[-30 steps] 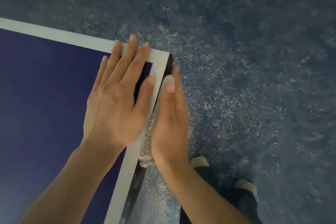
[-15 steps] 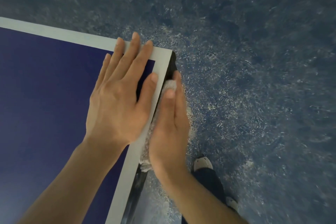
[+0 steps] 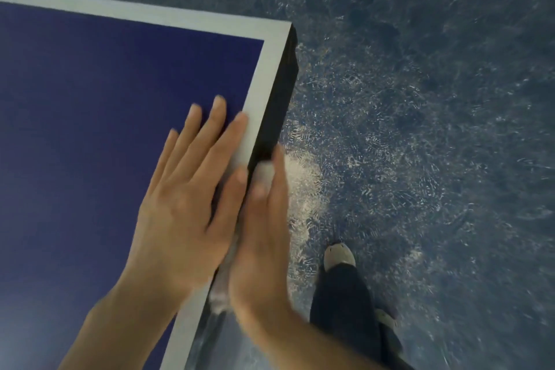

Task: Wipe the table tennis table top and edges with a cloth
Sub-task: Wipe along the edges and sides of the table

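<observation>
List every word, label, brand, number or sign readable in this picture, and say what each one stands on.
None: no text can be read.
Dark blue table tennis table top with white border line: only plain colour, no print.
Black table side edge: no label visible.
Pale grey cloth and light shoe: blurred, no marks legible.

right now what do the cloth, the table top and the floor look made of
Cloth: seems a soft pale woven or terry fabric, with a fuzzy bunched edge; motion blur leaves the weave unclear. Table top: looks like a rigid board with matte blue paint, a white border line and a dark side edge. Floor: mottled blue, apparently a hard coated surface with slight sheen.
</observation>
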